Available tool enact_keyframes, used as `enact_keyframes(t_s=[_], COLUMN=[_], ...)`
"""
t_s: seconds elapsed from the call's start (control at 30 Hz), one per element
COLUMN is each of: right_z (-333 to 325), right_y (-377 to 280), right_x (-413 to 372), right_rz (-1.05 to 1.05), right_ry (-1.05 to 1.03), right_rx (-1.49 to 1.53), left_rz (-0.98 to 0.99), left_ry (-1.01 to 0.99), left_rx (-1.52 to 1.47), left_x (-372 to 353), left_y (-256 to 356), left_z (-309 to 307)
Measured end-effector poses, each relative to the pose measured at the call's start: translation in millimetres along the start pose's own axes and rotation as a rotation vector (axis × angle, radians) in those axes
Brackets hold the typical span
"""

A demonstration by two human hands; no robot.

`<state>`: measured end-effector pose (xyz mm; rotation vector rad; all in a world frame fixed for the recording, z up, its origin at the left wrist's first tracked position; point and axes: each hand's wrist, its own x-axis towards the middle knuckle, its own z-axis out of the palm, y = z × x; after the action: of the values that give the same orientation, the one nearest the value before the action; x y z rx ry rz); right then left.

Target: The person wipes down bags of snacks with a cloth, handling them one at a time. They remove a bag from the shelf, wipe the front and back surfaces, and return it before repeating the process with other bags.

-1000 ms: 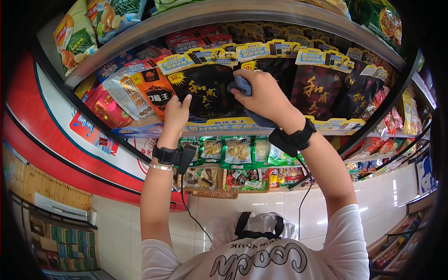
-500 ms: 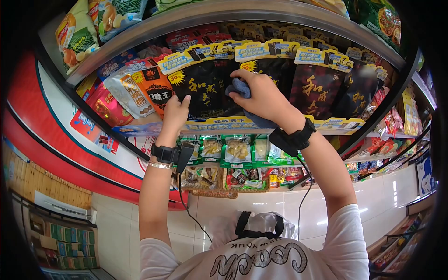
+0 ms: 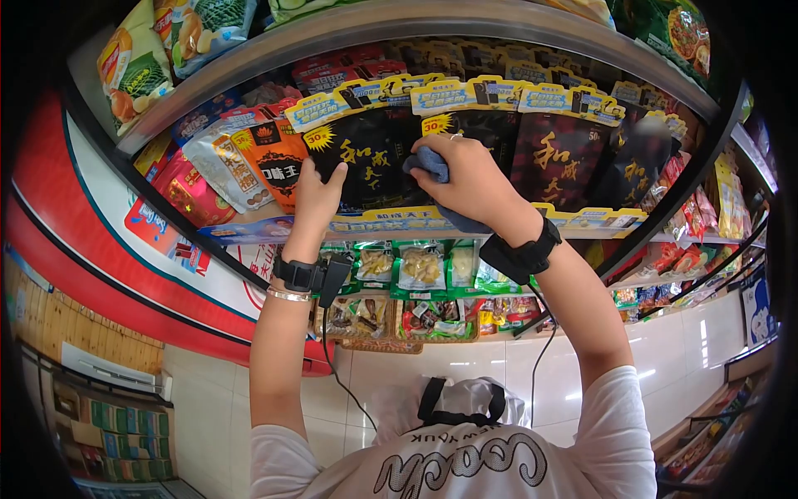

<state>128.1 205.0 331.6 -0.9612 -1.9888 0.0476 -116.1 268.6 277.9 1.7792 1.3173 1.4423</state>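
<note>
Black packets with gold lettering stand upright in rows on the shelf, yellow-and-blue cards along their tops. My left hand (image 3: 318, 193) is at the lower left edge of one black packet (image 3: 363, 162), beside an orange packet (image 3: 279, 162); its thumb and a finger are apart and nothing shows between them. A blue-grey cloth (image 3: 429, 165) is bunched in my right hand (image 3: 465, 176), in front of the packets' right part. Part of the cloth hangs below that hand, over the shelf's front edge.
A metal shelf rim (image 3: 399, 18) curves above the packets. Below the shelf are green snack bags (image 3: 420, 266) and a wicker basket (image 3: 436, 320). A red-and-white panel (image 3: 125, 266) stands at the left, and a dark slanted post (image 3: 677, 195) at the right. Cables hang from both wrists.
My left hand has shifted slightly right and up. My right hand and the cloth have moved slightly down, and the view has shifted a little.
</note>
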Motion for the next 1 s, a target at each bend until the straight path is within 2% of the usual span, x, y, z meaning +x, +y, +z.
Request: enact_keyframes(t_s=[0.1,0.2,0.3,0.4,0.63,0.73,0.8,0.87,0.93,1.0], right_z=[1,1,0,-2,-5,-6,-8,-13,-22,-32], right_y=[5,4,5,5,5,3,2,0,0,1], right_x=[-5,-11,-15,-18,-26,-31,-34,-39,-44,-50], right_rz=[0.001,0.025,0.047,0.053,0.037,0.038,0.030,0.008,0.015,0.023], right_ry=[0.032,0.044,0.041,0.060,0.173,0.213,0.247,0.290,0.306,0.325], right_rx=[-0.020,-0.036,-0.031,-0.029,-0.024,-0.016,-0.009,-0.005,-0.013,-0.024], left_rz=[-0.029,-0.154,-0.063,0.105,0.428,0.569,0.524,0.462,0.296,0.243], left_ry=[0.050,0.005,0.051,0.186,0.498,0.329,0.187,0.083,-0.040,-0.073], left_rx=[0.060,0.076,-0.118,-0.275,0.162,0.207,-0.025,-0.080,-0.115,-0.238], left_x=[2,-5,-8,-17,-41,-43,-37,-33,-35,-29], left_y=[4,27,23,28,68,75,67,63,74,72], left_z=[2,-3,-1,5,9,20,41,60,74,86])
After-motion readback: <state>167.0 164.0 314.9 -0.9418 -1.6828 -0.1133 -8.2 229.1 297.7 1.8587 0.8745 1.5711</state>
